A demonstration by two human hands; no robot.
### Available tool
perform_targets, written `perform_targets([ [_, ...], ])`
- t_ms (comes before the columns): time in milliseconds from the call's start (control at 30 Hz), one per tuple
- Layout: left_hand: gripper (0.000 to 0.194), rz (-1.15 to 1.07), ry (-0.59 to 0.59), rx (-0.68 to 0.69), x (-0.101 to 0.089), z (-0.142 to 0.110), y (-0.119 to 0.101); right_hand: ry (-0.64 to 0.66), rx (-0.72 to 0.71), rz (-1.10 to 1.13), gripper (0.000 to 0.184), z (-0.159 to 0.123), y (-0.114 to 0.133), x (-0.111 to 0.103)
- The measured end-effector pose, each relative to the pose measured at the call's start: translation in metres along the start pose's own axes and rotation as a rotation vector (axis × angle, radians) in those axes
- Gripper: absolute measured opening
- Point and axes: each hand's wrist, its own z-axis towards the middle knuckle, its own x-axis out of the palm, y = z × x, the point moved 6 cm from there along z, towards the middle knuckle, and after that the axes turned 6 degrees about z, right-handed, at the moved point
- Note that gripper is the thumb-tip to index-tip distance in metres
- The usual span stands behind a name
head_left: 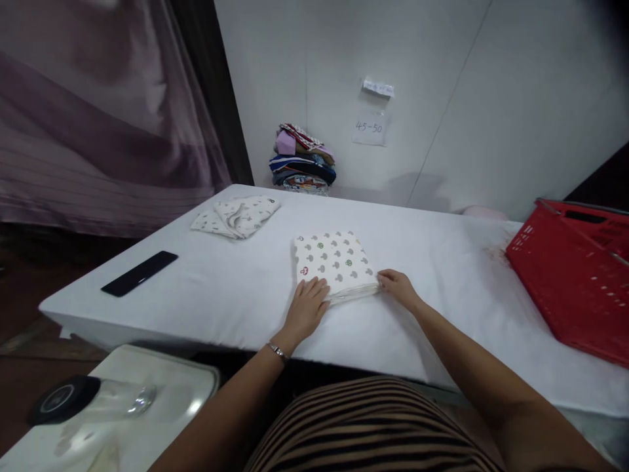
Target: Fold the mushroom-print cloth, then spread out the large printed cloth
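In front of me on the white-covered table lies a folded white cloth (334, 259), printed with grey mushroom shapes and a few red, green and blue ones. My left hand (307, 307) rests flat over its near left corner, fingers stretched out. At the near right corner, my right hand (397, 287) pinches the layered edge between thumb and fingers. Farther back on the left is a second white printed cloth (236, 217), loosely folded, apart from both hands.
A black phone-like slab (140, 273) lies at the table's left. The red plastic basket (574, 282) stands on the right. Against the wall is a stack of folded fabrics (303, 160). A clear bottle (93, 400) with a black lid lies on a white stool (167, 367) at lower left.
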Motion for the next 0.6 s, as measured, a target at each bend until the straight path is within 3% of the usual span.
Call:
perform_targets([
  [133, 0.032, -0.026, -0.033, -0.001, -0.004, 0.006, -0.005, 0.013, 0.14, 0.105, 0.025, -0.017, -0.006, 0.001],
  [300, 0.033, -0.015, -0.028, 0.06, -0.005, 0.021, -0.025, 0.092, 0.257, 0.16, 0.037, -0.015, -0.007, 0.008],
  [500, 0.03, -0.034, -0.011, 0.056, 0.0, 0.028, -0.033, 0.164, 0.308, 0.122, 0.043, -0.008, -0.002, 0.013],
  [600, 0.027, -0.061, -0.013, 0.022, 0.002, 0.03, -0.03, 0.164, 0.214, 0.05, 0.038, -0.011, 0.004, 0.008],
])
